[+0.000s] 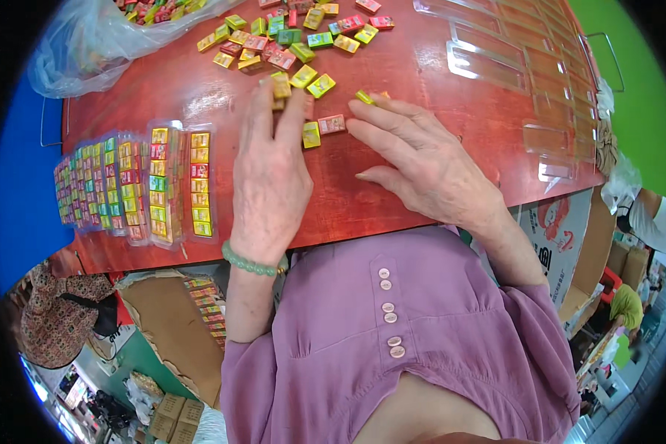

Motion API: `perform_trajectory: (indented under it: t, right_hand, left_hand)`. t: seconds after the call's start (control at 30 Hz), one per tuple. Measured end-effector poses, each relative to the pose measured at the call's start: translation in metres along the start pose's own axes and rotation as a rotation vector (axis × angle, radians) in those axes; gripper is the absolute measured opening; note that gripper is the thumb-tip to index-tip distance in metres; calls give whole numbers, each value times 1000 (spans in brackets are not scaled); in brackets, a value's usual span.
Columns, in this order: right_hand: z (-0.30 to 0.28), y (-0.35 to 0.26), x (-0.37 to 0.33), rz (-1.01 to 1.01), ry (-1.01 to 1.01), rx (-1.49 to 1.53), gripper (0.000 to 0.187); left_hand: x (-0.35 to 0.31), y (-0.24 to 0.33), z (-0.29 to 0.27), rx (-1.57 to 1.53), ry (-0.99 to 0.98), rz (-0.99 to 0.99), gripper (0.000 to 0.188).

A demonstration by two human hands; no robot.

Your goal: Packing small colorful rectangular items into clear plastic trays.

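At the table's middle, my left hand (271, 166), with a green bead bracelet, has its fingertips closed about a small yellow box (281, 84); another piece partly shows beneath it. My right hand (429, 157) is spread palm down, its thumb apart from the fingers. Between the hands lie a red box (331, 124) and a yellow-green box (311, 135) side by side; the right fingertips are close to the red one. Another yellow box (364, 97) shows just beyond the right fingers. Two yellow boxes (320, 86) lie a little farther off.
A loose pile of coloured boxes (288, 37) lies at the far middle. Clear trays (202, 185) filled with boxes stand in rows at left. Empty clear trays (488, 59) lie at far right. A plastic bag (100, 52) of pieces sits far left; an open carton (174, 325) stands below the table.
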State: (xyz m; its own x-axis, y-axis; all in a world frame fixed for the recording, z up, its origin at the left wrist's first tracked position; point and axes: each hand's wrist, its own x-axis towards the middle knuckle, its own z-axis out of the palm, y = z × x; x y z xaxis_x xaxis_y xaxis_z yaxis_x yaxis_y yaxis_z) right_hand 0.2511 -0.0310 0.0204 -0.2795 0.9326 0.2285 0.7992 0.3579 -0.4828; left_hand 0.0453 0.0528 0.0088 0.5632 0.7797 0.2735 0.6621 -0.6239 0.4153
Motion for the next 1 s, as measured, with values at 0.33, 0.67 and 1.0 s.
perform_trajectory:
  t: [0.33,0.67,1.0]
  right_hand:
    - [-16,7,-17,174,244,204,39]
    - [-16,-2,-14,200,89,31,37]
    - [-25,-3,-29,233,158,63,38]
  left_hand:
    - [-33,14,5,-61,115,63,47]
    - [-49,15,1,-125,70,102,50]
    - [-56,13,-24,-75,-35,65,40]
